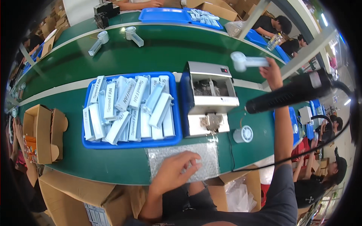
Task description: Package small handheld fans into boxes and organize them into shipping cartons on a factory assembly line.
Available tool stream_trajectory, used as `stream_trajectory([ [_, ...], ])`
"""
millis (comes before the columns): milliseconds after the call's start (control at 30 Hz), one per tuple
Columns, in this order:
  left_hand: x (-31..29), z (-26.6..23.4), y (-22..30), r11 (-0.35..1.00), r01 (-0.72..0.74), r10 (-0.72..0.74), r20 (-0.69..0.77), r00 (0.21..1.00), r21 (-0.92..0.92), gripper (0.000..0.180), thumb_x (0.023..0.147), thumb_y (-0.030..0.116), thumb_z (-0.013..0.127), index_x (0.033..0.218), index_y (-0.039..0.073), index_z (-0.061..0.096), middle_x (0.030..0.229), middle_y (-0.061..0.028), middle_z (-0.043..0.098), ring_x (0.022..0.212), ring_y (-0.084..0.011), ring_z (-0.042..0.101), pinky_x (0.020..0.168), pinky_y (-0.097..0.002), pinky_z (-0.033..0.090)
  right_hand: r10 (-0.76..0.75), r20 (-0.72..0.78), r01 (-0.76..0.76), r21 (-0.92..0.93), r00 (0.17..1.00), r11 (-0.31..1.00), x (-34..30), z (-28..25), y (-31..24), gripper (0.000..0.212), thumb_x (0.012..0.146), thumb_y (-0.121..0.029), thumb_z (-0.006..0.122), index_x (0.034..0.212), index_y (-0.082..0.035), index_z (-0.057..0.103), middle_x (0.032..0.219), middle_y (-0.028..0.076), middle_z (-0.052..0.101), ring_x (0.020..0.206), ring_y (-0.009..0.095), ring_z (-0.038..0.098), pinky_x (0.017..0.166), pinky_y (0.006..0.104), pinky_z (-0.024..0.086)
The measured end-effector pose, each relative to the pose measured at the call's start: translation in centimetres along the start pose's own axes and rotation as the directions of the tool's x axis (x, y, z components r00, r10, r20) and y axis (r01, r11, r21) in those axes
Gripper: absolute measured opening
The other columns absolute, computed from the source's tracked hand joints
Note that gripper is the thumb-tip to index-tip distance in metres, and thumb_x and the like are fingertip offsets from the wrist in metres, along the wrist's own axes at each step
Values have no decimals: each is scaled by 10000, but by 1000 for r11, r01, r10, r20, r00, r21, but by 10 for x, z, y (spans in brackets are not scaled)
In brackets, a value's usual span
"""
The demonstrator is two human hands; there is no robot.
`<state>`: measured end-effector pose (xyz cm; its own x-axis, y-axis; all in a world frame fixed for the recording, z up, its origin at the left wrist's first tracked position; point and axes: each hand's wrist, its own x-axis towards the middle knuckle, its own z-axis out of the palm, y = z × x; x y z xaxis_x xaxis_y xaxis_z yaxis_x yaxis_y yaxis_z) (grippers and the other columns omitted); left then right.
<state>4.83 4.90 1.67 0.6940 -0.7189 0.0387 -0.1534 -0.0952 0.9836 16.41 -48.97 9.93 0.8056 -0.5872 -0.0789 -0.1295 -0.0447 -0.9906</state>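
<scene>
My right hand (272, 71) is raised at the far right, closed around the handle end of a light-blue handheld fan (245, 62), its round head pointing left. The fan is slightly blurred. My left hand (177, 169) hovers over or rests on a sheet of bubble wrap (158, 154) at the bench's near edge; its fingers are loosely curled, thumb apart, and nothing shows in it. Left of centre, a blue tray (86, 124) bears many light-blue plastic handle covers (109, 101). A silver screw feeder (207, 68) stands beside it, with a white round fan head (243, 134) to its right.
A black electric screwdriver (286, 92) hangs across my right forearm, its cable looping down. Two fan pieces (96, 43) lie on the green conveyor belt (158, 49). Cardboard boxes (37, 132) stand at the left and below the bench. Other people work around.
</scene>
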Motion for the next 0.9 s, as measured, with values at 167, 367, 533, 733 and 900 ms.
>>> stream_trajectory([
  [167, -3, 4, -5, 997, -38, 40, -33, 999, 66, 211, 937, 151, 724, 1129, 70, 692, 946, -78, 688, 714, -200, 649, 615, -302, 521, 65, 215, -99, 154, 974, 983, 109, 112, 31, 414, 985, -338, 558, 1278, -46, 545, 1089, 169, 740, 931, 224, 691, 844, 350, 547],
  [367, 1, 0, 14, 990, 11, -13, 15, 1000, 144, 232, 941, 195, 729, 1143, 98, 668, 915, -62, 664, 661, -218, 651, 597, -325, 525, 116, 156, -172, 417, 981, 893, 181, 190, 63, 431, 1036, -331, 567, 1344, -34, 512, 1169, 185, 665, 999, 321, 664, 902, 476, 577],
  [533, 0, 11, -1, 997, -38, 39, -12, 999, 71, 231, 951, 116, 697, 1159, 25, 658, 925, -154, 649, 780, -295, 646, 703, -371, 522, 175, 208, -225, 245, 962, 943, 164, 156, 84, 463, 1032, -349, 580, 1356, -32, 482, 1142, 172, 654, 971, 322, 675, 862, 451, 606],
  [733, 0, 13, -9, 992, -21, 25, -31, 999, 123, 236, 971, 250, 690, 1171, 124, 682, 906, -65, 682, 685, -202, 651, 635, -320, 531, 130, 571, 191, -466, 810, 864, -16, 82, 13, 397, 1053, -387, 527, 1179, -22, 618, 1131, 119, 682, 929, 211, 699, 819, 354, 578],
  [900, 3, 11, -5, 988, 41, -33, -60, 998, 147, 243, 964, 296, 684, 1125, 115, 698, 867, -76, 698, 687, -219, 654, 638, -342, 519, -59, 616, 248, -226, 786, 942, -155, 9, 34, 473, 1012, -351, 598, 1334, -4, 581, 1274, 130, 658, 1171, 246, 644, 1010, 388, 507],
])
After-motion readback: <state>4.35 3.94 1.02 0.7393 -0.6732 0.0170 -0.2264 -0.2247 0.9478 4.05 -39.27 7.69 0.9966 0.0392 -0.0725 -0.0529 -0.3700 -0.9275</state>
